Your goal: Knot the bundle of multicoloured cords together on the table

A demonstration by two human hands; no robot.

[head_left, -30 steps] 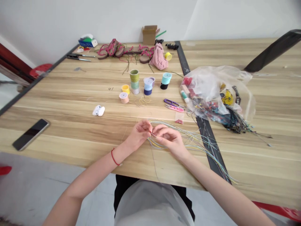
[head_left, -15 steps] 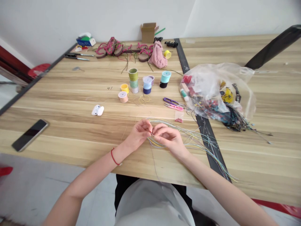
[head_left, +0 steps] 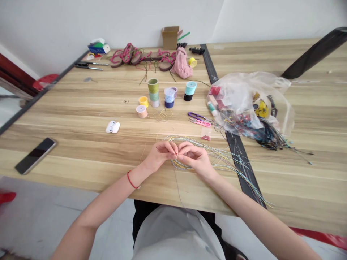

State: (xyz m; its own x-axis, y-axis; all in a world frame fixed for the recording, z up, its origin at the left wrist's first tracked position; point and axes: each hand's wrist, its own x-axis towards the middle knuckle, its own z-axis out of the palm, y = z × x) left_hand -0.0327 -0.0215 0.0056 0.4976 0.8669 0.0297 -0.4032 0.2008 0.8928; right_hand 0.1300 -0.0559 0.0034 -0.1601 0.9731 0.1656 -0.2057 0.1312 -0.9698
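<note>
My left hand (head_left: 162, 153) and my right hand (head_left: 194, 156) meet fingertip to fingertip over the table, each closed in a pinch. A thin thread (head_left: 177, 184) hangs from between them down toward my lap. Whatever small part of it sits right at the fingertips is mostly covered. Under and beside my right hand lies a loose bundle of blue, yellow and pale cords (head_left: 230, 164), spreading to the right over a dark strip. Just beyond the hands is a small clear bag of red beads (head_left: 206, 135), with pink thread snips (head_left: 202, 123) and purple thread snips (head_left: 197, 116) behind it.
Several thread spools (head_left: 153, 93) stand mid-table. A plastic bag (head_left: 249, 104) full of cords lies at the right. An earbud case (head_left: 112, 126) and a phone (head_left: 35, 155) are on the left. Pink-and-brown straps (head_left: 132, 54) and a cardboard box (head_left: 170, 38) sit by the wall.
My left hand has shifted slightly right, so the fingertips now touch. The short piece of thread seen between the hands before is now covered. My right hand has barely moved.
</note>
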